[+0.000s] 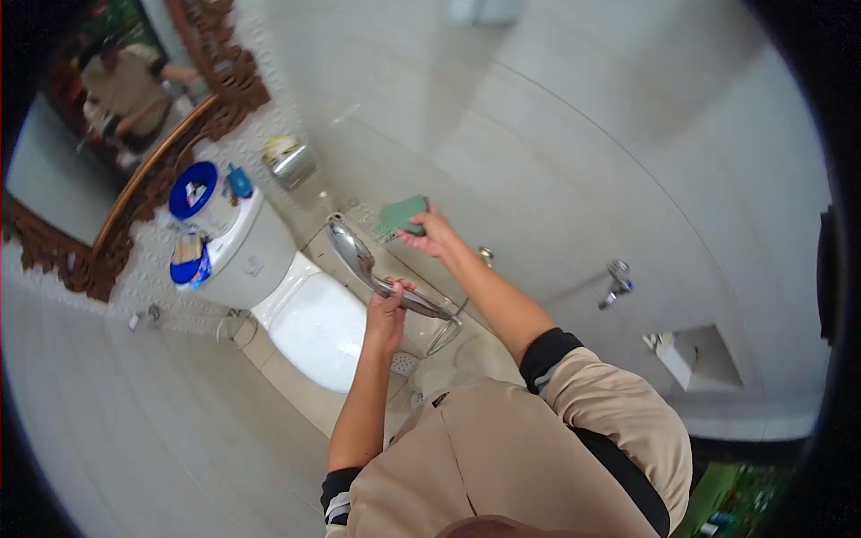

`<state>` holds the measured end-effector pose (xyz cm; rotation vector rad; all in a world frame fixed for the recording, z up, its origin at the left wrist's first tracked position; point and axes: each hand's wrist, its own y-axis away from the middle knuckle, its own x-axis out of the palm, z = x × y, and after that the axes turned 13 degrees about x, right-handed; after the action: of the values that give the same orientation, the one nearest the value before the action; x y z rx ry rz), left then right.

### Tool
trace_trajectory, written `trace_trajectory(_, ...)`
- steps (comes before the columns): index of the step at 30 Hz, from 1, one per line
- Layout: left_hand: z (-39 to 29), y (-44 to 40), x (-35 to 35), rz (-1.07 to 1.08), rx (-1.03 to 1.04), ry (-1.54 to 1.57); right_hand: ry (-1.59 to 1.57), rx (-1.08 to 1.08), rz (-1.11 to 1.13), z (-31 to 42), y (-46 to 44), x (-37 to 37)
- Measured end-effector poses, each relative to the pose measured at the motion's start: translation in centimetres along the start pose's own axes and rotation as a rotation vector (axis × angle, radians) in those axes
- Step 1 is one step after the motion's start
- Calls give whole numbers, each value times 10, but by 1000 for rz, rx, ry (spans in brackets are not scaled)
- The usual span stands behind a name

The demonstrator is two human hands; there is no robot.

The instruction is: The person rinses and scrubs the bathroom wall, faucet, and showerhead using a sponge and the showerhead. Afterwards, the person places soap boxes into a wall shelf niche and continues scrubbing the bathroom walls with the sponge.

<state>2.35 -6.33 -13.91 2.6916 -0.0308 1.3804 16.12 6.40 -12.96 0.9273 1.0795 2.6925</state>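
Note:
A chrome hand shower (350,248) is held by its handle in my left hand (388,316), its head tilted up and to the left. A hose loops down from the handle's lower end. My right hand (432,232) grips a green scouring pad (401,216) by its right edge, close to the tiled wall and to the upper right of the shower head. Below and left of the shower head stands a white toilet (318,327) with its lid down.
On the toilet tank (251,255) are a blue basket (193,190), a blue bottle (239,181) and a blue packet (190,260). A carved wooden mirror frame (148,193) is behind. A paper holder (292,166), a wall tap (616,283) and a recessed niche (717,359) are on the walls.

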Motion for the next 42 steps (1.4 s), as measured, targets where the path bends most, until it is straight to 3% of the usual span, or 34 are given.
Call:
trace_trajectory(5,17,23,41,121,1,-287,-71,-91,193,16,62,-27)
trace_trajectory(7,23,33,59,176,8,-370,264,-351,116,39,106,-39)
trace_trajectory(8,27,36,65,196,34,-443,248,-360,94,50,128,-47)
trace_trajectory(10,34,44,82,231,76,-557,712,-888,-226,70,169,-64)
trace_trajectory(11,37,48,88,244,67,-554,709,-892,-242,78,192,-69)
trace_trajectory(13,41,54,100,289,73,-641,842,-1372,-900,91,227,-74)
trace_trajectory(16,50,64,114,320,74,-669,1049,-1367,-1055,93,212,-105)
trace_trajectory(18,58,65,116,347,80,-695,1370,-963,-1091,74,177,-144)
trace_trajectory(20,64,69,118,379,104,-751,1484,-899,-957,33,161,-177)
trace_trajectory(22,68,76,120,357,69,-770,1433,-684,-930,2,150,-213)
trace_trajectory(25,78,74,121,312,43,-805,1343,-574,-884,2,152,-230)
trace_trajectory(27,88,76,123,290,43,-826,1303,-937,-829,17,162,-206)
trace_trajectory(28,91,76,128,273,52,-848,1303,-930,-829,28,165,-194)
trace_trajectory(30,97,78,137,257,72,-878,1210,-1169,-817,43,169,-181)
trace_trajectory(31,101,79,140,259,76,-883,1204,-1172,-817,39,161,-192)
trace_trajectory(33,104,79,138,250,90,-839,1184,-898,-724,13,127,-228)
trace_trajectory(35,104,80,137,259,121,-861,921,-751,-599,-17,124,-274)
trace_trajectory(37,104,80,136,261,144,-874,762,-589,-861,-33,156,-295)
trace_trajectory(39,102,77,136,242,135,-832,1023,-818,-904,-46,172,-328)
trace_trajectory(40,102,75,135,252,121,-829,1020,-809,-920,-47,183,-333)
trace_trajectory(42,101,64,135,316,110,-846,835,-1217,-1023,-36,214,-324)
